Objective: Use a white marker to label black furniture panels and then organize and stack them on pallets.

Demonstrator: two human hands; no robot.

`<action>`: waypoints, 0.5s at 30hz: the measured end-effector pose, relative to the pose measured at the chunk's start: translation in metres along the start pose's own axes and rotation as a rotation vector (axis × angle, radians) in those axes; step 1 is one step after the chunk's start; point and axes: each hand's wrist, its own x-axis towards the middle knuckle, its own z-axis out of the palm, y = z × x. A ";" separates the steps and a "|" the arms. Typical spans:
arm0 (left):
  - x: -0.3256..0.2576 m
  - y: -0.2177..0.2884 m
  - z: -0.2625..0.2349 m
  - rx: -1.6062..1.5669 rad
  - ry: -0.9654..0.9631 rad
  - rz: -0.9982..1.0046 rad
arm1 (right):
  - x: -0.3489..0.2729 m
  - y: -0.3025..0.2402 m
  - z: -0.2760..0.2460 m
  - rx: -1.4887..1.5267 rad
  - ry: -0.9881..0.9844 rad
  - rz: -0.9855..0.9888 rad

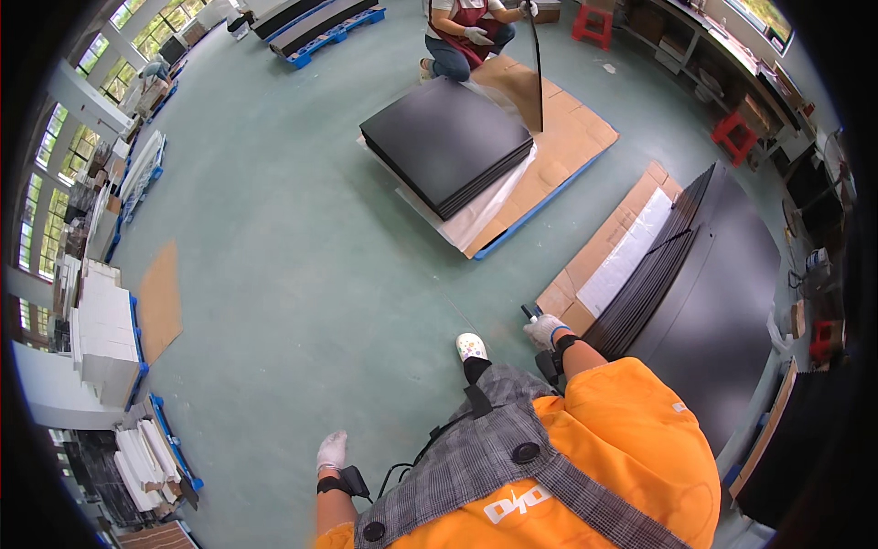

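My right hand [546, 331], in a white glove, is closed around a short dark stick-like tool [529, 314]; its exact kind is too small to make out. It is beside the left edge of a leaning stack of large black panels [722, 274]. Low on the left, my left hand [333, 452], also gloved, hangs over the floor with its fingers loosely extended and nothing visible in it. Farther ahead, a flat stack of black panels [446, 142] lies on a cardboard-covered blue pallet [549, 178].
Across the flat stack, a kneeling co-worker [462, 41] in white gloves holds a black panel [537, 73] on edge. Red stools [734, 137] and a workbench [709, 46] line the right. A cardboard sheet [161, 302] and stacked white boards [108, 320] are on the left.
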 end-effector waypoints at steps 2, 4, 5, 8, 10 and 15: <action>0.010 0.026 -0.010 0.018 -0.004 -0.023 | 0.023 -0.036 -0.009 -0.144 0.065 -0.117; 0.025 0.051 -0.025 0.041 -0.018 -0.049 | 0.028 -0.095 -0.024 -0.590 -0.045 -0.195; 0.036 0.051 -0.032 0.111 0.046 0.007 | 0.037 -0.114 -0.026 -0.835 -0.001 -0.343; 0.072 0.032 -0.048 0.166 0.098 0.082 | 0.055 -0.182 -0.018 -0.188 0.041 -0.102; 0.103 0.048 -0.057 0.173 0.067 0.133 | 0.079 -0.198 -0.011 -0.174 0.064 -0.121; 0.180 0.148 -0.109 0.523 -0.204 0.084 | 0.079 -0.220 -0.013 0.096 0.088 0.059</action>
